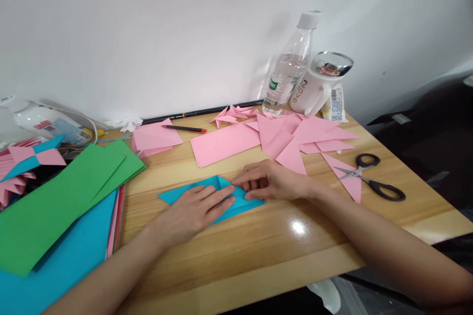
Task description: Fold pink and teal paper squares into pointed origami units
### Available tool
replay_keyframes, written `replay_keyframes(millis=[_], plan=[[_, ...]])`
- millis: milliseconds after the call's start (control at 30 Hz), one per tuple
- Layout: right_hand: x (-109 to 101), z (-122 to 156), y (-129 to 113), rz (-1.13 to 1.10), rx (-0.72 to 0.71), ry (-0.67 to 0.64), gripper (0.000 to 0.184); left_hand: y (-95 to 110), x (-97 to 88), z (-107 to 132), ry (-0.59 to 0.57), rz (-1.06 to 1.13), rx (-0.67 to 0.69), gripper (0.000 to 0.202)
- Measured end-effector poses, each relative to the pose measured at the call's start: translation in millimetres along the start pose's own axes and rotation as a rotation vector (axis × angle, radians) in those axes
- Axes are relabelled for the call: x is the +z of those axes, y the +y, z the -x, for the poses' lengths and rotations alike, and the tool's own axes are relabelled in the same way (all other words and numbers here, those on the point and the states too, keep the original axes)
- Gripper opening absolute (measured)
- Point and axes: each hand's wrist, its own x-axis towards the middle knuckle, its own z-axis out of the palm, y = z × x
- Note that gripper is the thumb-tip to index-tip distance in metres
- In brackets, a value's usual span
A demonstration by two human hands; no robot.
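A partly folded sheet of blue paper point(173, 196) lies on the wooden table in front of me, with a pointed corner at its left end. My left hand point(197, 209) rests flat across its middle, fingers stretched out over the paper. At the paper's right end, my right hand point(264, 182) has its fingers curled and pinched on the folded edge. The two hands are close together, the left fingertips just short of the right ones. Part of the blue paper is hidden beneath both hands.
Folded pink paper pieces point(281, 138) spread behind my hands, beside a pink strip point(225, 145) and a pen point(185, 129). Scissors point(364, 174) lie open at right. A water bottle point(286, 76) and mug point(320, 83) stand by the wall. Green sheets point(62, 197) are stacked at left.
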Motion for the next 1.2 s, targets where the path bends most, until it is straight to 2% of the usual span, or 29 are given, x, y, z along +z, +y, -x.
replay_keyframes(millis=[100, 233, 367, 500, 667, 933, 1100, 1200], plan=[[2, -1, 3, 0.016, -0.037, -0.005, 0.033, -1, 3.2, 0, -0.010, 0.001, 0.007, 0.046], [3, -2, 5, 0.025, -0.044, -0.021, 0.048, -2, 3.6, 1, 0.051, -0.023, 0.027, 0.044], [3, -2, 7, 0.106, -0.113, -0.020, 0.042, -5, 0.5, 1, 0.088, -0.046, 0.066, 0.044], [4, -1, 7, 0.155, -0.168, -0.020, 0.046, -9, 0.7, 0, 0.126, -0.073, 0.085, 0.041], [5, -1, 3, 0.141, -0.143, -0.032, 0.046, -10, 3.8, 2, 0.159, -0.037, 0.097, 0.042], [7, 0, 0, 0.206, -0.087, -0.039, 0.059, -10, 3.5, 1, 0.058, -0.031, 0.070, 0.045], [6, 0, -3, 0.167, -0.067, -0.076, 0.059, -7, 0.0, 1, -0.023, 0.054, -0.017, 0.048], [6, 0, -4, 0.144, -0.036, -0.075, 0.066, -5, 0.0, 3, -0.042, 0.084, -0.057, 0.054]])
